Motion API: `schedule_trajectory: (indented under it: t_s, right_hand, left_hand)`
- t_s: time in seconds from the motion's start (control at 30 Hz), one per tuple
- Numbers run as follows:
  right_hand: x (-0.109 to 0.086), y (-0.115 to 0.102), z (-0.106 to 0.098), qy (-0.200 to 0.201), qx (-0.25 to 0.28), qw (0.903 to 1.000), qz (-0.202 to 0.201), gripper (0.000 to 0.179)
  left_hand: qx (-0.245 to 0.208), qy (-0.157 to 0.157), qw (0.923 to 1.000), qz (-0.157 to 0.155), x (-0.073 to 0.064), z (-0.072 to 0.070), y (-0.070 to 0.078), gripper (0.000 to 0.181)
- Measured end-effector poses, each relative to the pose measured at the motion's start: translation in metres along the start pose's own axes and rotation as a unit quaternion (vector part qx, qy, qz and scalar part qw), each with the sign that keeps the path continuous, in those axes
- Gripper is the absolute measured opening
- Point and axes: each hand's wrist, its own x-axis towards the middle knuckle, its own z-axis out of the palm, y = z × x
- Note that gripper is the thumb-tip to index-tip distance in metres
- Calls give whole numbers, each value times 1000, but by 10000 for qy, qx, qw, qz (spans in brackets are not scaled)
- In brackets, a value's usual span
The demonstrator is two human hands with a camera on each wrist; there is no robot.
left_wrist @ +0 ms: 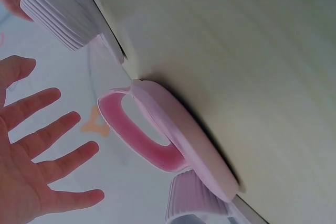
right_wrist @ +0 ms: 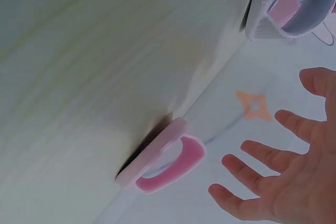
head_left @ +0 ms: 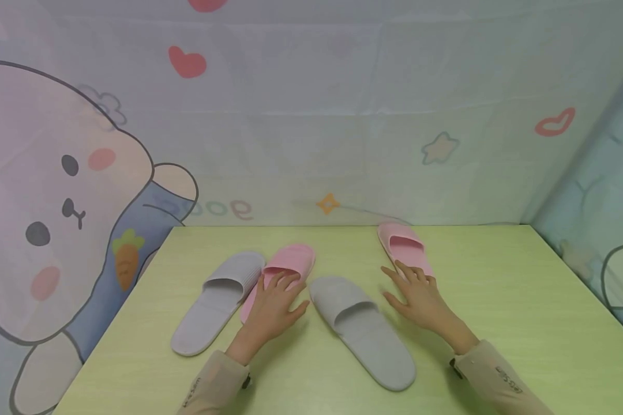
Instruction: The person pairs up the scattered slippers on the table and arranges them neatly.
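Observation:
My left hand (head_left: 274, 305), its fingers spread, hovers over the left pink slipper (head_left: 296, 258) and hides part of it from the head camera. In the left wrist view a gap shows between that hand (left_wrist: 42, 156) and the pink slipper (left_wrist: 184, 135). On the other side my right hand (head_left: 420, 297) is held with loosely spread fingers at the near part of the right pink slipper (head_left: 398, 235). The right wrist view has this hand (right_wrist: 278, 171) apart from the pink slipper (right_wrist: 155, 158), holding nothing.
A grey slipper (head_left: 207, 317) lies left of the left pink one, close beside it. Another grey slipper (head_left: 376, 346) lies slanted between my hands. All rest on a yellow-green table (head_left: 524, 323), with a printed cloth (head_left: 311, 115) hanging behind its far edge.

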Motion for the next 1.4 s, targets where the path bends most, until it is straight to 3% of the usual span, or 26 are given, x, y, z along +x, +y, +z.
schedule_trajectory:
  t_s: [0.53, 1.4]
  right_hand:
    - [-3, 10, -2, -72, -73, 9999, 86, 49]
    - [-7, 29, -10, -225, -37, 9994, 263, 44]
  left_hand:
    - [326, -140, 9994, -29, -9, -2, -15, 31]
    - [224, -339, 9989, -224, -23, -5, -30, 28]
